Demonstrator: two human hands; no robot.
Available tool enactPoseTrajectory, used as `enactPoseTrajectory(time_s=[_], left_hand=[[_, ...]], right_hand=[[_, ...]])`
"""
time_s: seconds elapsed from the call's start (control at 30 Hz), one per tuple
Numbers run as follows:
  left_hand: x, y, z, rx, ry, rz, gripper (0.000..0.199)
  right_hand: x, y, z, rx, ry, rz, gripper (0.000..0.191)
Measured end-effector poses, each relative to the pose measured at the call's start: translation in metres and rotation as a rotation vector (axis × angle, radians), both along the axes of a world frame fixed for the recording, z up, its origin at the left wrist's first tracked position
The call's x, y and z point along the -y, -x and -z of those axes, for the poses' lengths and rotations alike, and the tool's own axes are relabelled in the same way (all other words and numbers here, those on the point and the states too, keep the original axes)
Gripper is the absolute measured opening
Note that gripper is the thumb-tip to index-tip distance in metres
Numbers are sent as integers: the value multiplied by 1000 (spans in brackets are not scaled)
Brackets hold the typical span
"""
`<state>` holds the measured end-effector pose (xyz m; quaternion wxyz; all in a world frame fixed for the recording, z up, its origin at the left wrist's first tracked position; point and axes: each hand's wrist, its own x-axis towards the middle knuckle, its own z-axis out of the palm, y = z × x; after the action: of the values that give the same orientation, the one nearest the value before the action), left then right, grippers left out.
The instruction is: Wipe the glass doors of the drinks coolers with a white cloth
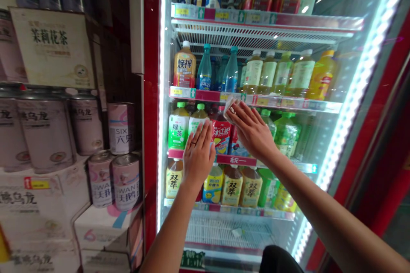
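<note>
A lit drinks cooler with a glass door stands in front of me, its shelves lined with bottles. My left hand lies flat against the glass, fingers stretched upward, in front of a green-capped bottle; a ring is on one finger. Up and to the right, my right hand presses a crumpled white cloth or tissue to the glass under its fingers, near the price strip of a shelf.
At the left stand stacked cartons and pink cans. A red door frame runs between them and the cooler. Something dark and rounded shows at the bottom edge.
</note>
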<state>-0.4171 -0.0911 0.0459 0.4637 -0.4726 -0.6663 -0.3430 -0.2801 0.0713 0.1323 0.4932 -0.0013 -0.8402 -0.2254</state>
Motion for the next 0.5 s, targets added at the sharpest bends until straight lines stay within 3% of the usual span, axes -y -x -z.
enactPoseTrajectory(time_s=[0.27, 0.5], left_hand=[[1, 5, 2, 18, -21, 14, 94], [7, 9, 2, 43, -22, 20, 90]], right_hand=[[22, 36, -22, -59, -11, -12, 90], [15, 14, -7, 42, -59, -7, 96]])
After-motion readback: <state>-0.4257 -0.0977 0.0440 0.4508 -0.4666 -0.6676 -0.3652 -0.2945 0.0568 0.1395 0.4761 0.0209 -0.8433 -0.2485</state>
